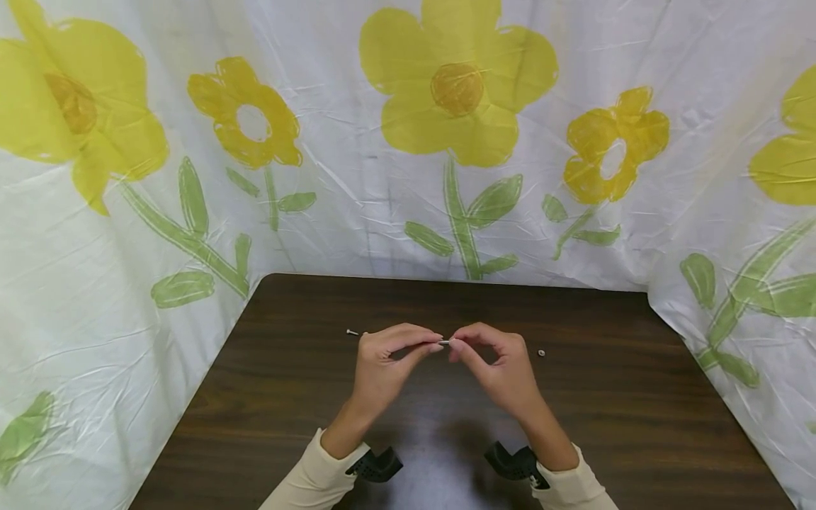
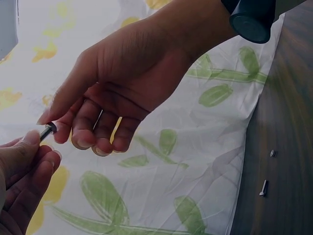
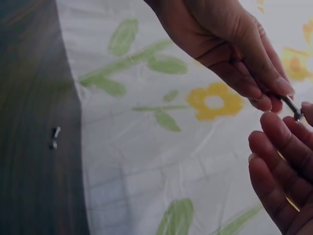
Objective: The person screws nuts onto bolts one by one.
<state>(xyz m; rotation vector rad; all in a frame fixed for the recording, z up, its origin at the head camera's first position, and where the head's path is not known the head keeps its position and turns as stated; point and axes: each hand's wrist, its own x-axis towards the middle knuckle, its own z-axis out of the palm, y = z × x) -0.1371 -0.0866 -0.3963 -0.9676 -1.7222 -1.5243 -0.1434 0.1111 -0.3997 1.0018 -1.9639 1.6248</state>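
Both hands meet over the table in the head view with a small metal bolt between them. My left hand pinches one end of its shank between thumb and fingertips. At the other end, the thumb and index finger of my right hand pinch the bolt. The left wrist view shows the bolt with a dark round end at the right fingertips; I cannot tell whether that is its head or a nut. In the right wrist view the shank slants out from the left fingertips, and the right hand's other fingers are spread.
Another bolt lies on the dark wooden table, left of the left hand. A small nut lies to the right of the right hand. A white curtain with yellow flowers hangs around the table's back and sides.
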